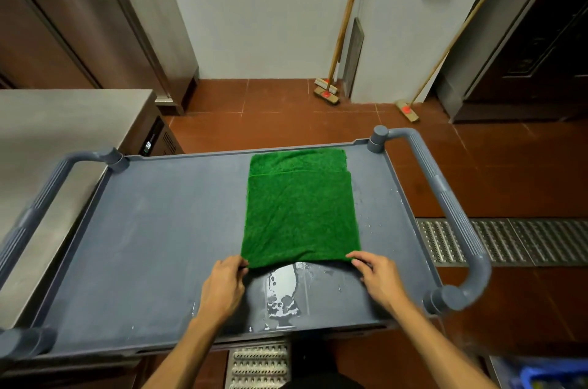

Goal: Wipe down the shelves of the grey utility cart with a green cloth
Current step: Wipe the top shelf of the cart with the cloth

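Note:
A folded green cloth (300, 210) lies flat on the right half of the grey utility cart's top shelf (152, 229), reaching to the far rim. My left hand (222, 285) pinches the cloth's near left corner. My right hand (377, 277) pinches its near right corner. Between my hands, just in front of the cloth's near edge, a puddle of water (283, 293) shines on the shelf. The cart's lower shelves are hidden under the top one.
The cart has curved handles at its left end (35, 207) and right end (458, 216). A steel counter (63, 121) stands at the left. Brooms (327, 92) lean on the far wall. A floor drain grate (525, 242) runs at the right on red tiles.

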Demonstrator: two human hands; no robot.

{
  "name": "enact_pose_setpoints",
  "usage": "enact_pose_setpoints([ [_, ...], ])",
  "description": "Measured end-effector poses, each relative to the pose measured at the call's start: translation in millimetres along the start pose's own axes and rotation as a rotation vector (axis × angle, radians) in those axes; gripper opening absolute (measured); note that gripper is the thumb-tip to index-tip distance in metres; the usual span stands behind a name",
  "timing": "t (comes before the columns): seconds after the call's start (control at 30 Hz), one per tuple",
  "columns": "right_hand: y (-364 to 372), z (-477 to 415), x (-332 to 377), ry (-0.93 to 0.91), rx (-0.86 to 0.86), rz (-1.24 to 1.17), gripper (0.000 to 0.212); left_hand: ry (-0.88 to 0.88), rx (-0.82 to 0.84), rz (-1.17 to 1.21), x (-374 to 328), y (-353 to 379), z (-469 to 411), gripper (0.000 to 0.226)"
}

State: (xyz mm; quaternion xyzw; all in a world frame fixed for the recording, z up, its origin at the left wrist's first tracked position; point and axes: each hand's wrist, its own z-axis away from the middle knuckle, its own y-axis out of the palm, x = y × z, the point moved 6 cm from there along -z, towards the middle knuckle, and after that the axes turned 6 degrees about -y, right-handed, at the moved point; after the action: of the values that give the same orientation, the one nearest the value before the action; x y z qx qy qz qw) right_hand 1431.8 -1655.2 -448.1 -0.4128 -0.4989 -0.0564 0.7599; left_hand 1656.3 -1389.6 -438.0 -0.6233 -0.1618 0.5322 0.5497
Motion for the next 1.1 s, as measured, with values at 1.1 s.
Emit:
enact_pose_setpoints([
  [1.1,3.1,120.0,21.5,-0.023,-0.055,0.019,0.017,0.034,0.002,0.077,34.7,-5.4,101.2,0.007],
])
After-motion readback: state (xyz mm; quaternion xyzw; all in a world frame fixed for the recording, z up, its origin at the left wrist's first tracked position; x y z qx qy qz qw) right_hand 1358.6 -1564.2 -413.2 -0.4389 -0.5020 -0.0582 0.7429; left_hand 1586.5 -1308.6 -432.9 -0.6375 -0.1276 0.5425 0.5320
